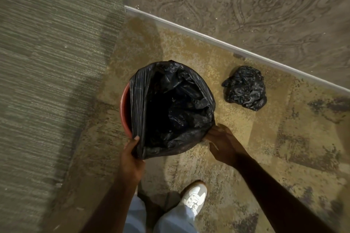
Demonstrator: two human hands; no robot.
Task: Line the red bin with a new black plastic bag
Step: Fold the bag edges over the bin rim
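Nearest, a white shoe [195, 197] stands on the patterned carpet [246, 138]; no logo or lettering on it can be read. The left hand [132, 157] has its fingers [135, 141] clenched on the near edge of the black bag [170, 104], which lies inside the red bin [125, 108]. The right hand [222, 142] touches the bag's edge at the bin's right side, but whether it grips I cannot tell. The bin's left rim is bare, so the risk is that pulling toward it drags the plastic off the far rim, or tears the thin film. Farther right, near the wall's baseboard [208, 38], lies a crumpled black bag [245, 88]. No writing shows anywhere.
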